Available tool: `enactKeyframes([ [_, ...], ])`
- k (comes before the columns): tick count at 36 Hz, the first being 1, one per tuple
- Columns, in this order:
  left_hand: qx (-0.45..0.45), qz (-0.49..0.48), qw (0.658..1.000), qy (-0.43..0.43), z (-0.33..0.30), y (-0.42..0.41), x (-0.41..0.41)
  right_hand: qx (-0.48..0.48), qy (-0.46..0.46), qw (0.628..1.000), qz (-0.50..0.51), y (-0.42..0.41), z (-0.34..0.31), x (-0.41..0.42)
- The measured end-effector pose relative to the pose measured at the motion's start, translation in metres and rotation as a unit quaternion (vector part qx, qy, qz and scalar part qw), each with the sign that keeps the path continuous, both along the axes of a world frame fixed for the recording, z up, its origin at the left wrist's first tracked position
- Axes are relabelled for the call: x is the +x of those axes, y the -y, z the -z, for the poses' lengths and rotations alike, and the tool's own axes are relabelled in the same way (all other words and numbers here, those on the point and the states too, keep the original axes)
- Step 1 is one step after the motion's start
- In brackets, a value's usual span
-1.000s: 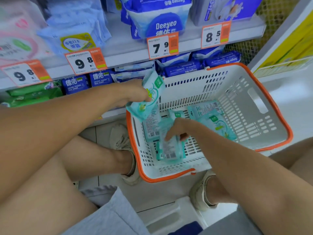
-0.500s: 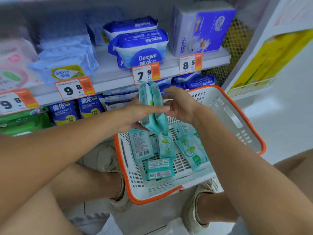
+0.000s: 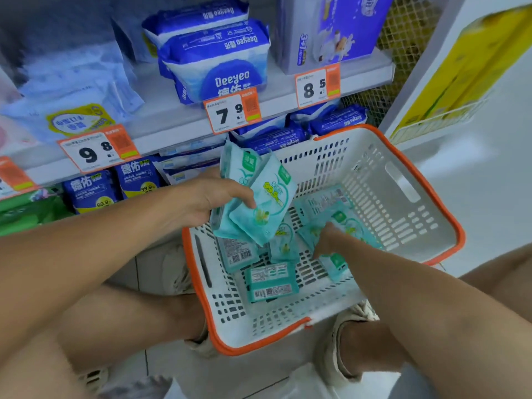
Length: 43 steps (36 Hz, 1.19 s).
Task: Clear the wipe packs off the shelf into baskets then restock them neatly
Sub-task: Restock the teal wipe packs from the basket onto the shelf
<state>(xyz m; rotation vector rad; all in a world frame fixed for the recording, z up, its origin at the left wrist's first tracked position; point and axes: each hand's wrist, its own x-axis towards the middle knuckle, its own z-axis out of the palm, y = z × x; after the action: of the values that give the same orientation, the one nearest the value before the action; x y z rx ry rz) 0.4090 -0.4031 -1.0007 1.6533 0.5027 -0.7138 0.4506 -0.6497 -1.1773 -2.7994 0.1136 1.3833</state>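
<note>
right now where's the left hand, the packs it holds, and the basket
left hand (image 3: 201,201), head view, back of the hand
held teal packs (image 3: 266,203), head view, front pack's face
basket (image 3: 403,156), head view, orange rim

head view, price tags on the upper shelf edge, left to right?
9.8 tag → 7.9 tag → 8.5 tag. A further orange tag at the far left edge is cut off, number unreadable.

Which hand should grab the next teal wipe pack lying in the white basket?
The right hand. It is down inside the white plastic basket with the orange rim, touching the loose teal wipe packs. The left hand is full, gripping two teal packs above the basket.
</note>
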Motion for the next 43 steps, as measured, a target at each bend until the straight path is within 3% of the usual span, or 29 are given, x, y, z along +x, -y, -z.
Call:
enactKeyframes([
  [4,-0.005,-0.007,1.000,0.002,0.002,0.002,0.005,-0.001,0.033,0.998,0.049,0.002,0.049,-0.002],
  [10,0.004,-0.023,1.000,-0.003,-0.006,0.007,0.015,0.047,0.030,0.998,0.034,-0.008,0.021,-0.005],
  [12,0.004,-0.037,0.999,0.000,-0.010,0.007,0.016,0.087,0.038,0.991,0.092,-0.011,0.013,-0.004],
  [16,-0.017,-0.056,0.998,-0.002,-0.023,0.005,0.017,0.183,-0.026,0.951,0.246,-0.014,-0.005,0.001],
  [20,-0.045,-0.097,0.994,0.024,-0.042,0.002,0.018,0.302,-0.002,0.897,0.324,-0.004,-0.074,0.027],
  [25,-0.095,-0.157,0.980,0.081,-0.076,0.000,0.015,0.515,-0.007,0.827,0.225,0.023,-0.229,0.055],
  [29,-0.137,-0.206,0.962,0.116,-0.112,-0.007,0.008,0.533,0.038,0.840,0.096,0.040,-0.326,0.060],
  [34,-0.127,-0.217,0.953,0.172,-0.151,-0.014,-0.007,0.550,0.085,0.830,0.005,0.044,-0.389,0.057],
  [43,-0.199,-0.172,0.929,0.260,-0.194,-0.005,-0.019,0.718,0.212,0.656,0.096,-0.018,-0.408,0.033],
])
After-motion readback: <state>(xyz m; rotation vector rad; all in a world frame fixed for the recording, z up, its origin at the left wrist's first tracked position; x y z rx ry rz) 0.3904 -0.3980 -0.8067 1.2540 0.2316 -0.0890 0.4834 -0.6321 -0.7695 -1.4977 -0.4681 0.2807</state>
